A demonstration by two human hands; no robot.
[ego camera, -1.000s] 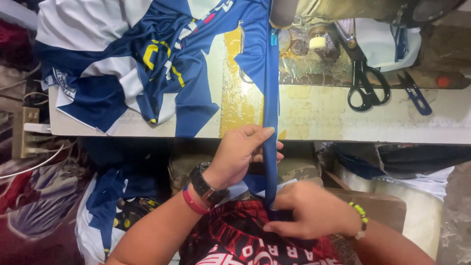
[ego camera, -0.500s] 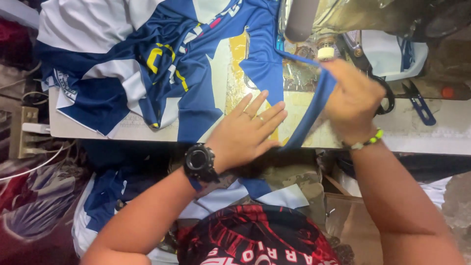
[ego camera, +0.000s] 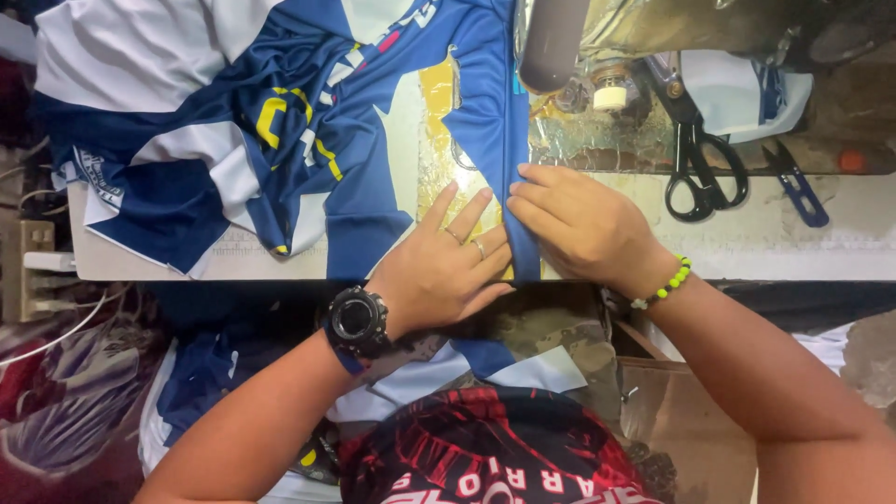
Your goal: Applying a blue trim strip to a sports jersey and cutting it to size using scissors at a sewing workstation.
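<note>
A blue and white sports jersey with yellow marks lies bunched over the left half of the sewing table. A narrow blue strip of it runs from the machine down to the table's front edge. My left hand, with a black watch and rings, presses flat on the table just left of the strip. My right hand, with a green bead bracelet, pinches and holds the strip's right edge near the front.
The sewing machine head stands at the top centre with a white spool. Black scissors and blue thread snips lie at the right. More blue and white fabric hangs below the table.
My right hand has come down from holding the blue strip raised at the right and now lays it straight on the table. My left hand stays pressed beside it.
</note>
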